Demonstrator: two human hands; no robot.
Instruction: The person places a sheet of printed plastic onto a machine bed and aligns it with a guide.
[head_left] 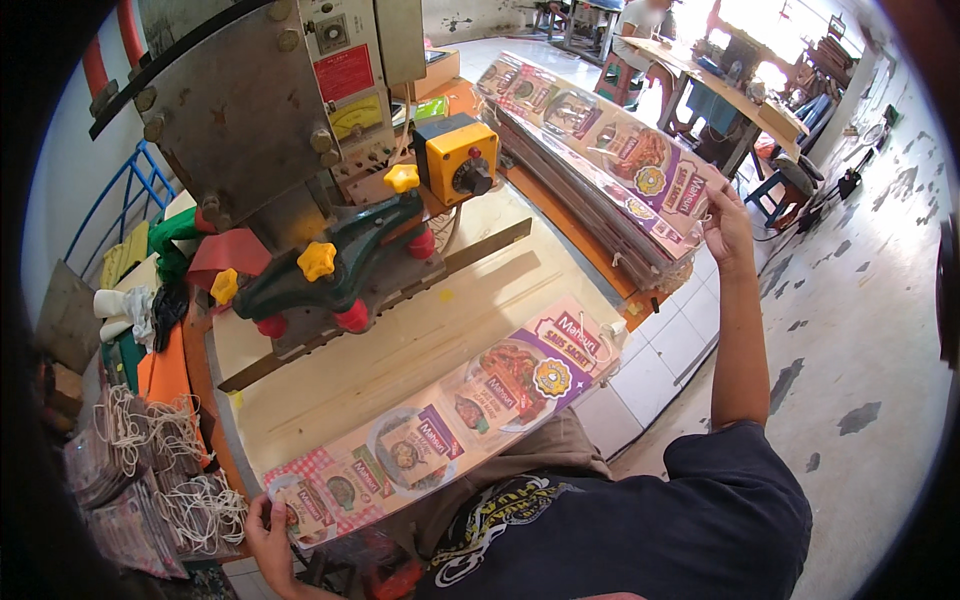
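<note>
A long printed plastic-covered hanging banner (460, 418) lies slantwise across the front of a pale worktable (470, 300). My left hand (268, 540) is closed on its lower left end, thumb on top. A white string loop shows at the banner's right end. At the far right, a stack of similar banners (570, 185) rests on the table's orange edge. My right hand (728, 222) pinches the near right end of the topmost banner (620, 150), beside its string. Just beyond the front banner stands a press machine (340, 265) with a long metal blade (490, 246) across the table.
Yellow star knobs (317, 261) and a yellow control box (456, 158) sit on the press. At lower left are bundles of banners with white strings (200, 510). Blue metal tubing (125, 190) is at the left. Farther back is another workbench (700, 85) with a person beside it.
</note>
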